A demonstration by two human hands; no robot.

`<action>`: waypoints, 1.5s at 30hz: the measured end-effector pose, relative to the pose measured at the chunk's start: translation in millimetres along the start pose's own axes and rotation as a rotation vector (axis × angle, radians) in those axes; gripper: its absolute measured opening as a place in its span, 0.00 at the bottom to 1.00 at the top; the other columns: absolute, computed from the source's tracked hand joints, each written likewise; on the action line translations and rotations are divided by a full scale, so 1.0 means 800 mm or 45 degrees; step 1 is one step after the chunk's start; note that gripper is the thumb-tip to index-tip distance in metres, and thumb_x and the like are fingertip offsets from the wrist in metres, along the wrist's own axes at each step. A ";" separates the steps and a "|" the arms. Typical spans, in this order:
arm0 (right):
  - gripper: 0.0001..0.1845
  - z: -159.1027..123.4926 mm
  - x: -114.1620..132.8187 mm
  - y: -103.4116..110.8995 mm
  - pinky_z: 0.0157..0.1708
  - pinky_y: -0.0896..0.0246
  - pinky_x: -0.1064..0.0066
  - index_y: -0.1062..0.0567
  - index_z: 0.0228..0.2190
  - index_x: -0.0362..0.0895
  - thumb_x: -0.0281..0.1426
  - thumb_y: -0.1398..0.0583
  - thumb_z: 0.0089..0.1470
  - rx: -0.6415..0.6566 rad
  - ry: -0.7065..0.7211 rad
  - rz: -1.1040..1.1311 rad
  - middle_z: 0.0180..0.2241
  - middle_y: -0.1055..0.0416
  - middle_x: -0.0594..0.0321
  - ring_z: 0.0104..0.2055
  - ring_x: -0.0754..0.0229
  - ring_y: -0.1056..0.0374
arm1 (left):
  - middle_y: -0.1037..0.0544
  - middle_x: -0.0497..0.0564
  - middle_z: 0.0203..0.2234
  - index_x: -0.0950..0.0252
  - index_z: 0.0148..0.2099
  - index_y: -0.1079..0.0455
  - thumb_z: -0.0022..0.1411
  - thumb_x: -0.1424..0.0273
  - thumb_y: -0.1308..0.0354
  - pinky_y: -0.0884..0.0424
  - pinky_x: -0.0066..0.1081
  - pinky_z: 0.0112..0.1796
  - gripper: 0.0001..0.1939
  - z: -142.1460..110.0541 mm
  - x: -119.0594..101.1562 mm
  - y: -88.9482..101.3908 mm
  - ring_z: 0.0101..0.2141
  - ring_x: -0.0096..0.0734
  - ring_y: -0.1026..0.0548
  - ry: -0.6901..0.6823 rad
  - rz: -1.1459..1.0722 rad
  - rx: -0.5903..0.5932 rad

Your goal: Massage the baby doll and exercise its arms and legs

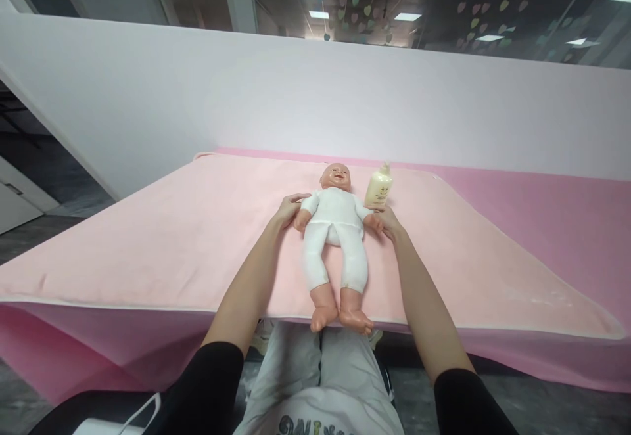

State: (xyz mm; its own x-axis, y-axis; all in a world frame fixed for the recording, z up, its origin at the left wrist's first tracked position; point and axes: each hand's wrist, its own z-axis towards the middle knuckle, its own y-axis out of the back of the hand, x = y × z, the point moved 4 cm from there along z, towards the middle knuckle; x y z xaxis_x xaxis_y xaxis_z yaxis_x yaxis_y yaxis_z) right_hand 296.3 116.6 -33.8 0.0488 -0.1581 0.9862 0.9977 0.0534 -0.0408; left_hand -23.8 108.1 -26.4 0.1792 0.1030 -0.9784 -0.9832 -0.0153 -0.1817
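Observation:
A baby doll (pixel 338 208) lies on its back in front of me, dressed in a white cloth body, with bare plastic head, hands and feet. Its feet reach the table's near edge. My left hand (pixel 290 211) is closed lightly at the doll's arm on the left, fingertips by the sleeve. At the doll's other arm, my right hand (pixel 388 221) is closed round the wrist area; part of its fingers is hidden by the doll's hand. Just beyond my right hand stands a pale yellow pump bottle (pixel 378 186) with dark print.
A peach blanket (pixel 197 238) covers the table over a pink cloth (pixel 557 218) that hangs past the near edge. A white partition wall (pixel 315 100) rises behind the table, with glass above it. A white object with a loop (pixel 113 426) shows at bottom left.

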 end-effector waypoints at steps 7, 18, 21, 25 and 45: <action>0.14 0.000 -0.001 0.001 0.43 0.30 0.69 0.19 0.29 0.44 0.22 0.39 0.36 -0.033 0.011 -0.047 0.40 0.23 0.58 0.41 0.59 0.28 | 0.19 0.54 0.33 0.68 0.35 0.22 0.40 0.71 0.34 0.28 0.33 0.38 0.15 0.000 -0.003 -0.002 0.34 0.35 0.23 -0.006 -0.005 -0.014; 0.09 0.011 -0.006 -0.031 0.21 0.44 0.73 0.30 0.26 0.44 0.37 0.40 0.49 -0.080 0.033 -0.393 0.20 0.36 0.68 0.21 0.66 0.42 | 0.32 0.47 0.17 0.65 0.28 0.31 0.59 0.59 0.45 0.42 0.27 0.23 0.15 0.015 0.008 -0.014 0.18 0.25 0.36 -0.014 0.454 -0.137; 0.10 0.013 -0.002 -0.033 0.25 0.45 0.72 0.31 0.24 0.44 0.37 0.42 0.51 -0.137 0.105 -0.608 0.21 0.35 0.67 0.24 0.63 0.41 | 0.27 0.51 0.20 0.65 0.26 0.32 0.64 0.58 0.51 0.41 0.30 0.27 0.19 0.019 0.004 -0.016 0.23 0.31 0.31 -0.056 0.863 -0.299; 0.13 0.018 0.000 -0.030 0.30 0.44 0.70 0.30 0.25 0.43 0.39 0.44 0.53 -0.181 0.079 -0.791 0.23 0.32 0.64 0.27 0.61 0.39 | 0.21 0.58 0.29 0.66 0.29 0.28 0.66 0.58 0.55 0.39 0.32 0.31 0.22 0.023 0.000 -0.020 0.31 0.39 0.25 0.016 1.114 -0.355; 0.14 0.003 -0.003 -0.020 0.22 0.35 0.74 0.24 0.30 0.41 0.36 0.30 0.43 -0.020 -0.073 -0.067 0.24 0.27 0.64 0.21 0.67 0.34 | 0.36 0.41 0.15 0.65 0.34 0.29 0.46 0.71 0.44 0.46 0.24 0.20 0.09 0.000 0.005 -0.024 0.16 0.21 0.40 -0.034 0.087 -0.142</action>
State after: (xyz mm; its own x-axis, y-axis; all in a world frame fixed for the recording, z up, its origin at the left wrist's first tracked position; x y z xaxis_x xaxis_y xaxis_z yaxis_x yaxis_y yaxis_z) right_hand 279.8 118.7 -35.0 -0.0062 -0.1032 0.9946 0.9995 0.0311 0.0095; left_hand -4.1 108.9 -27.1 0.1094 0.1243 -0.9862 -0.9830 -0.1335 -0.1259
